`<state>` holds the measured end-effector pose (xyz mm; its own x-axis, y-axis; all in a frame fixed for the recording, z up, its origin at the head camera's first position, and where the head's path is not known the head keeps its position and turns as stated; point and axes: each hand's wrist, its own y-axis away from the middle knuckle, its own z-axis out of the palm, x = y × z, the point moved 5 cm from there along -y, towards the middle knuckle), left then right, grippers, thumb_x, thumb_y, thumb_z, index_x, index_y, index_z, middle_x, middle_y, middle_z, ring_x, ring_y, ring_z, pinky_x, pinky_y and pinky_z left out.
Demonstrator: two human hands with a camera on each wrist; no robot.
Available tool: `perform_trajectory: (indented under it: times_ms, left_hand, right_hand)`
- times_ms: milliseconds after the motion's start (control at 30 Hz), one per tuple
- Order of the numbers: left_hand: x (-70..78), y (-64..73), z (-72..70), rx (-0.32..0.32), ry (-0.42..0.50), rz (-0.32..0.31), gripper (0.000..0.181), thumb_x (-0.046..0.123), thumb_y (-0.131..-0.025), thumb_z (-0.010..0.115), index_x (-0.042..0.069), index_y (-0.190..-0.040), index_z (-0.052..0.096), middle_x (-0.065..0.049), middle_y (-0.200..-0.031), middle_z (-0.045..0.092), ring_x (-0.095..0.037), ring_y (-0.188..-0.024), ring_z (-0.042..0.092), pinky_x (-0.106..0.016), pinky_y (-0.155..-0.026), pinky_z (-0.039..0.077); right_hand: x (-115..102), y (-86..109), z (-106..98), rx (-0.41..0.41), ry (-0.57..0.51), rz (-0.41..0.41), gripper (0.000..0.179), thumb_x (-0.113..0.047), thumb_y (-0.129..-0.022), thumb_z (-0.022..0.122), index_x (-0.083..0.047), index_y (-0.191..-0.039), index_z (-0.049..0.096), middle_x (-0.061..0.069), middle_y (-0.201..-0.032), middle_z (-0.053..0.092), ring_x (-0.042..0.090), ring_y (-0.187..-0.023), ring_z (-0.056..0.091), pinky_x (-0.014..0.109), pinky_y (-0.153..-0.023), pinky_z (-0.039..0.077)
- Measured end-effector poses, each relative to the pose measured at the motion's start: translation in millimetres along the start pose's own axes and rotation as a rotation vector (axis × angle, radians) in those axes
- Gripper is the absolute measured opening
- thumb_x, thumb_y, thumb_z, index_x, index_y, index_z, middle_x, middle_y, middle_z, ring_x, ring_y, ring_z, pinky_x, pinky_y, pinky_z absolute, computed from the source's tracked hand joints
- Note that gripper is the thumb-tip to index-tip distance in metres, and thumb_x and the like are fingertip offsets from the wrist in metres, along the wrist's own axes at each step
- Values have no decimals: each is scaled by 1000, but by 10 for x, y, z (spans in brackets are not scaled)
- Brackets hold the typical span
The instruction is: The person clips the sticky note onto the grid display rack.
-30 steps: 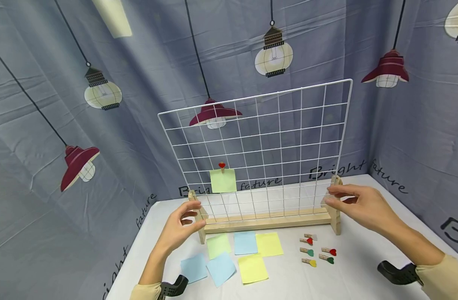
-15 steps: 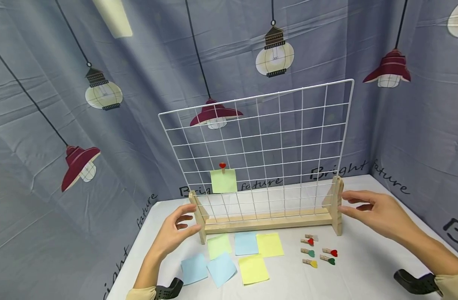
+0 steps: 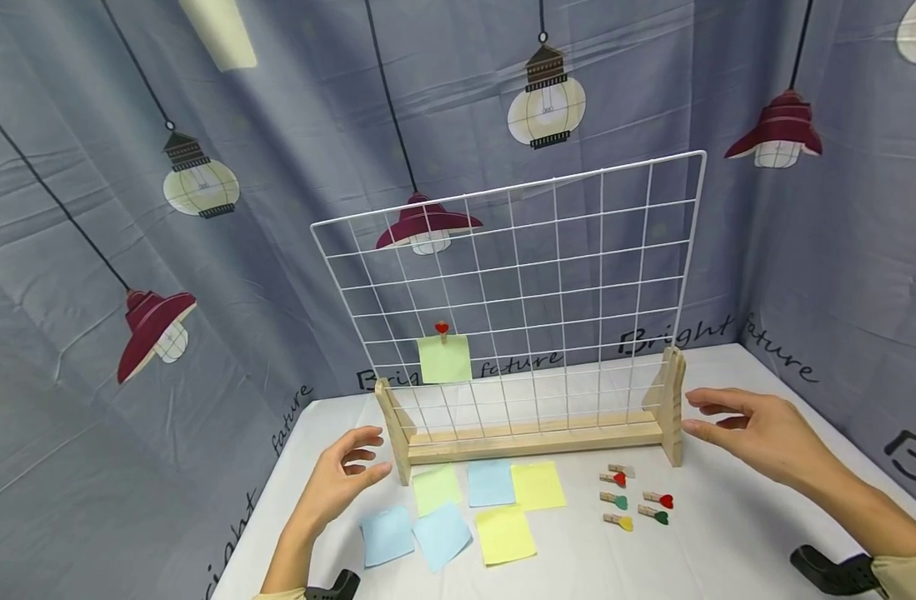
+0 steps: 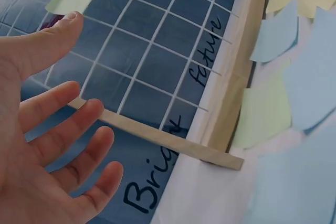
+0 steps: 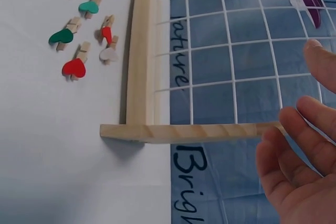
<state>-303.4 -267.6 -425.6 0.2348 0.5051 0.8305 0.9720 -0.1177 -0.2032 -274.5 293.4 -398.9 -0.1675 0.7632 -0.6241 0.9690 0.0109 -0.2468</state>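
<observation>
A white wire grid panel (image 3: 555,275) stands upright in a wooden stand (image 3: 533,437) on the table. A red-heart clothespin (image 3: 442,328) holds a pale green sticky note (image 3: 444,360) on the grid's left part. My left hand (image 3: 337,479) hovers beside the stand's left end, fingers relaxed and holding nothing. Just off the right end, my right hand (image 3: 761,429) hangs with loosely bent fingers and holds nothing. In the left wrist view, the left hand's fingers (image 4: 92,145) are spread apart. The right wrist view shows the right hand (image 5: 299,166) overlapping the wooden end piece (image 5: 194,132).
Blue sticky notes (image 3: 442,536), yellow sticky notes (image 3: 506,536) and a green sticky note (image 3: 437,490) lie in front of the stand. Several heart clothespins (image 3: 613,500) lie to their right. A lamp-printed grey-blue curtain (image 3: 277,250) surrounds the white table (image 3: 578,567).
My right hand has drawn away to the right from the stand's right end. My left hand has moved left and down from the left end. The stand and notes have stayed put.
</observation>
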Motion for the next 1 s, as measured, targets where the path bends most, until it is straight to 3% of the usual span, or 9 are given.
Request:
perform_trajectory:
  times_ms: [300,500,700,1000]
  left_hand:
    - [-317,120,73,9,20,-104,50,24,-83,88,23,-128,67,-1,-119,70,-29,-111,61,-36,-91,49]
    - [-496,192,104,16,13,-158,49,27,-81,89,20,-125,70,-10,-124,70,-29,-111,61,-34,-90,49]
    - [-651,231,141,24,-7,-180,50,24,-83,87,11,-127,69,-13,-124,70,-30,-110,61,-34,-87,50]
    - [-803,311,199,25,-89,-192,46,24,-82,88,9,-123,71,-10,-121,73,-23,-103,65,-38,-89,53]
  right_hand:
    - [49,20,58,-9,6,25,69,-51,-89,78,1,-134,65,28,-137,63,42,-109,68,20,-70,57]
    - [53,31,82,7,2,11,67,-48,-89,79,1,-132,66,27,-134,65,42,-109,68,19,-69,56]
    - [56,52,94,10,-8,12,66,-47,-89,80,1,-131,67,27,-133,66,41,-107,68,19,-69,56]
    - [-9,62,132,-2,-44,14,62,-43,-89,80,0,-132,67,26,-133,66,33,-99,72,21,-67,57]
